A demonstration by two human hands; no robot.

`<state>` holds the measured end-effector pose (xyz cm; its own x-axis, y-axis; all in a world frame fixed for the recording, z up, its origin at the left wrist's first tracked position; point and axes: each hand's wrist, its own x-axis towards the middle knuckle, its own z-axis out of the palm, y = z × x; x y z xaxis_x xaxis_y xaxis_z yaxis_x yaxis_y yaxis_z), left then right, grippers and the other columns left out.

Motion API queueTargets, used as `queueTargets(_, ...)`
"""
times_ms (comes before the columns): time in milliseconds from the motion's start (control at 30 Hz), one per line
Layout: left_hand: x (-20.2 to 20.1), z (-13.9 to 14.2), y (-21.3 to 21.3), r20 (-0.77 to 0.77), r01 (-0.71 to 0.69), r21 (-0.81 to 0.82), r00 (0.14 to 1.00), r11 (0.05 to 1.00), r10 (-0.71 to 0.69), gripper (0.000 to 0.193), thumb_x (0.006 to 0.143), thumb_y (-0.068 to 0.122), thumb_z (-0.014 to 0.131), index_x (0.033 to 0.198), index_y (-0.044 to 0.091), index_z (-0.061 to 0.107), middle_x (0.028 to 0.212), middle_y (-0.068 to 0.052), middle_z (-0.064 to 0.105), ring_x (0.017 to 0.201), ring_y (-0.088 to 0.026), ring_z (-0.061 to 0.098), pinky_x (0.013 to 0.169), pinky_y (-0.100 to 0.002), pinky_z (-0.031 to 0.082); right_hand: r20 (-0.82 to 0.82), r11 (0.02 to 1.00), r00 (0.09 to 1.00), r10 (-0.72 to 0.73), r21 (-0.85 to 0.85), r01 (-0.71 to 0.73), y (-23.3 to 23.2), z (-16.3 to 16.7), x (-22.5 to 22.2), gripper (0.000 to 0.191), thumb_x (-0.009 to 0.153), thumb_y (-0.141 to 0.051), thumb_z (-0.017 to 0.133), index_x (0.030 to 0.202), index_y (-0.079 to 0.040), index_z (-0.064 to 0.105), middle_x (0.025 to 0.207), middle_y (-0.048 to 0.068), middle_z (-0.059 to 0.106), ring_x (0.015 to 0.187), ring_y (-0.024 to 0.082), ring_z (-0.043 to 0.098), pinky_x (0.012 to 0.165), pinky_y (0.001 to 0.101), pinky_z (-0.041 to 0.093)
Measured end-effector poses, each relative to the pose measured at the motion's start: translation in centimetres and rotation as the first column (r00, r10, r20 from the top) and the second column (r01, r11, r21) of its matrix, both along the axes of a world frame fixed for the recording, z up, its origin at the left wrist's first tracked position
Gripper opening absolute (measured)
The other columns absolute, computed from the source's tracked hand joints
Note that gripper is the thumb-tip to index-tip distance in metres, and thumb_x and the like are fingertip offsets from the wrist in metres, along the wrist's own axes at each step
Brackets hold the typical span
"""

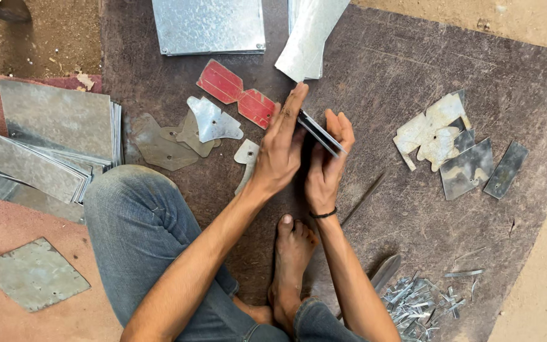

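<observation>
Both hands at mat [375, 69] centre: left hand [280, 152] and right hand [325, 166] either side of a thin sheet-metal stack [321, 133], touching it. Bowtie-shaped template [237, 94] just behind left hand, cut blanks [191, 130] left of it. Sheet pile [45, 142] far left. Cut pieces [457, 149] right. Offcut scraps [416, 301] near right. Bare foot [291, 266] below the hands.

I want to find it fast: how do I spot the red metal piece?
Start at the dark mat on the ground, then the person's left hand. Just above that hand lies the red piece, shaped like a bow tie. Every other sheet near it is bare grey metal.
</observation>
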<state>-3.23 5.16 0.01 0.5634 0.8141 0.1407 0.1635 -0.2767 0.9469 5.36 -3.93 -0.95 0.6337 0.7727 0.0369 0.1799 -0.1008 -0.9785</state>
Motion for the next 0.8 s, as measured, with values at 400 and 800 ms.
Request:
queueTargets(400,0.7,0.0,0.1,0.026,-0.016,0.013,1.0,1.0,0.016,0.07,0.1,-0.01,0.053,0.163,0.008,0.03,0.167,-0.017,0.039,0.157,-0.038,0.038,0.131,-0.046,0.035,-0.089,0.975,0.973,-0.214,0.049,0.219,-0.9,-0.1,1.0,0.027,0.11,-0.005,0.059,0.134,-0.001,0.045,0.126,0.011,0.06,0.122,0.019,0.061,0.109,0.0336,0.051)
queueTargets(800,0.6,0.6,0.3,0.02,0.031,-0.024,0.999,0.999,-0.03,0.073,0.093,-0.013,0.057,0.159,0.007,0.035,0.165,-0.018,0.04,0.156,-0.038,0.038,0.13,-0.044,0.035,-0.012,0.991,0.996,-0.087,0.101,0.088,-3.5,-1.4,4.4,0.008,0.111,-0.004,0.059,0.114,-0.001,0.052,0.119,0.009,0.059,0.113,0.016,0.063,0.107,0.0324,0.055)
